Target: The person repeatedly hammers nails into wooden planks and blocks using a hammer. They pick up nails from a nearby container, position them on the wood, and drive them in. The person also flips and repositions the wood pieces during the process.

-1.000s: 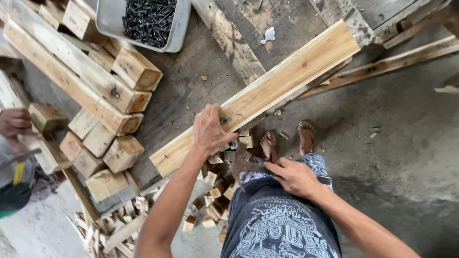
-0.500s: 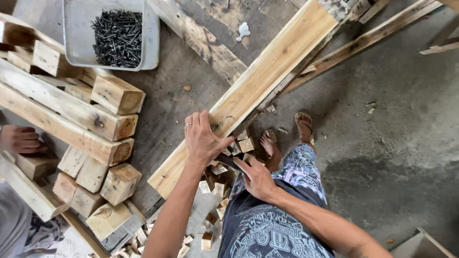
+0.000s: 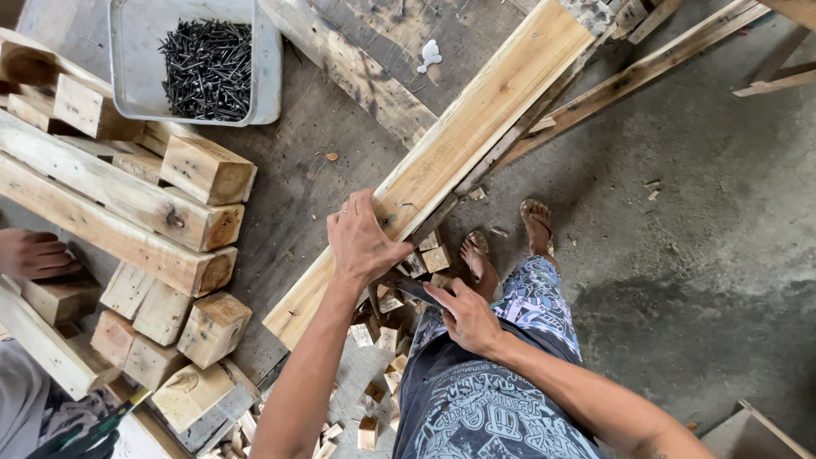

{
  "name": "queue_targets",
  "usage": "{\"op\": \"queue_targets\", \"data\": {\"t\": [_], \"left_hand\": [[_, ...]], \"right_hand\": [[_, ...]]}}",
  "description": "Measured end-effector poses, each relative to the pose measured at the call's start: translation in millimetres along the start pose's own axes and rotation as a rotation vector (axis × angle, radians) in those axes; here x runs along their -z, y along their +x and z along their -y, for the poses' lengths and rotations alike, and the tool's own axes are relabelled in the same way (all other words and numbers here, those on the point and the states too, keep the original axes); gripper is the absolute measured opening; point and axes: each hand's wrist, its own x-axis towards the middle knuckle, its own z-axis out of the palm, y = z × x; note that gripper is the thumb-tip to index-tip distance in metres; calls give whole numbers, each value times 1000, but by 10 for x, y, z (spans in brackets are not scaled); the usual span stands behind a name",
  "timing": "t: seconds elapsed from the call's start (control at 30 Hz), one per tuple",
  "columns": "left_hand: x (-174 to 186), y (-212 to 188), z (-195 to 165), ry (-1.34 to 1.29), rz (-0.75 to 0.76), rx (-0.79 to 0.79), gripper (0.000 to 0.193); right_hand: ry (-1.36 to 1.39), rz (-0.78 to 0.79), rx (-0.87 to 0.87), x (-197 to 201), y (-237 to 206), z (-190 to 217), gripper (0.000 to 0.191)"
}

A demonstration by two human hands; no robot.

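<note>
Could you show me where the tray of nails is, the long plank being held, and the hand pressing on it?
tray of nails [image 3: 269,85], head view, on its bare right wall.
long plank [image 3: 476,127], head view, mid top face.
left hand [image 3: 361,242], head view, back of the hand.

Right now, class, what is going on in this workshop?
A person stands over a long wooden plank, the left hand pressing flat on it while the right hand grips a dark tool beside the plank's edge. Offcuts litter the floor; a tray of nails sits by stacked blocks. Another person's hand rests at the left.
</note>
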Motion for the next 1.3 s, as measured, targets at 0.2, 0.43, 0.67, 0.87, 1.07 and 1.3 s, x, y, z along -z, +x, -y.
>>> {"op": "queue_targets", "data": {"t": [0.2, 0.43, 0.67, 0.87, 1.07, 1.3], "left_hand": [[78, 0, 12, -19, -33, -36, 97], [106, 81, -27, 29, -15, -102, 100], [39, 202, -74, -36, 71, -71, 96], [73, 193, -127, -29, 54, -84, 95], [56, 168, -82, -86, 42, -107, 102], [141, 234, 373, -457, 33, -397, 58]], "right_hand": [[5, 19, 20, 32, 77, 57, 77], [-14, 42, 94, 41, 174, 80, 69], [-42, 120, 90, 409, -48, -84, 58], [-17, 146, 114, 584, -129, -68, 54], [-14, 289, 61, 819, -91, -2, 47], [-23, 305, -304, 1667, -511, 123, 52]]}}
